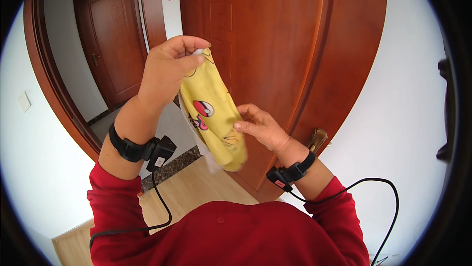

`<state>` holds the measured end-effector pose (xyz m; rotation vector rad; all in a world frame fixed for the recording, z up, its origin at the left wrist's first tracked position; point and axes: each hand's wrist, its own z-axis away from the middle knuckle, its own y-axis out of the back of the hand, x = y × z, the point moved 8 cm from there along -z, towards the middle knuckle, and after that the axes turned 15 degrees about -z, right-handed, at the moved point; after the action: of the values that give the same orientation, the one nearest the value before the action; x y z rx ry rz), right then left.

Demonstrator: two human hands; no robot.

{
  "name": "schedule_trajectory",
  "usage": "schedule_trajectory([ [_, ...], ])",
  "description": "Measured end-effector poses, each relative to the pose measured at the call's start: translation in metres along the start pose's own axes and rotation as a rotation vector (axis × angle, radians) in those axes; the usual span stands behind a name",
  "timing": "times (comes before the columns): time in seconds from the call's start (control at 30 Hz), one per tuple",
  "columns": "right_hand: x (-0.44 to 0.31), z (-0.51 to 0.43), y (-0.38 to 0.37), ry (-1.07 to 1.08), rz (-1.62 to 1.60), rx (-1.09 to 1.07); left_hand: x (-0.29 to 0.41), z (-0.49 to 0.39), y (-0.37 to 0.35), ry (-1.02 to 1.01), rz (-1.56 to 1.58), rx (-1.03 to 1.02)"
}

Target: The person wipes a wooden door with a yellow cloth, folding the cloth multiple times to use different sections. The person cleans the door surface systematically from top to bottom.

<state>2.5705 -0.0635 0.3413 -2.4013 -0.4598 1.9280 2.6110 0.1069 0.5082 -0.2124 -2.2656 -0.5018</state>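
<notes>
A yellow printed cloth (pixel 215 114) with a white side hangs folded before a reddish wooden door. My left hand (pixel 171 67) pinches its upper end between thumb and fingers. Lower down, my right hand (pixel 261 126) has thumb and forefinger at the cloth's right edge, gripping it lightly. The cloth's lower end hangs loose and looks blurred. Each wrist wears a black strap with a small cabled device.
The large wooden door (pixel 265 44) with a brass handle (pixel 318 139) fills the middle. On the left, a doorway opens on a hall with another wooden door (pixel 110 44). A light switch (pixel 24 102) sits on the left wall. Cables trail from both wrists.
</notes>
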Motion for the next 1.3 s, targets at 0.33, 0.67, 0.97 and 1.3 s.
schedule_trajectory([
  [0.33, -0.084, 0.028, -0.034, 0.416, 0.220, 0.113, 0.019, -0.003, -0.032, -0.017, 0.058, -0.201],
  [0.67, 0.031, 0.032, -0.026, -0.136, -0.105, -0.060, 0.031, -0.015, -0.008, -0.096, 0.114, 0.006],
  [0.97, 0.058, 0.071, 0.065, -0.173, -0.163, 0.175, -0.023, -0.039, 0.071, 0.021, 0.095, 0.231],
  [1.3, -0.067, 0.026, 0.077, 0.060, 0.153, 0.280, -0.124, -0.010, 0.141, 0.300, 0.210, 0.307],
])
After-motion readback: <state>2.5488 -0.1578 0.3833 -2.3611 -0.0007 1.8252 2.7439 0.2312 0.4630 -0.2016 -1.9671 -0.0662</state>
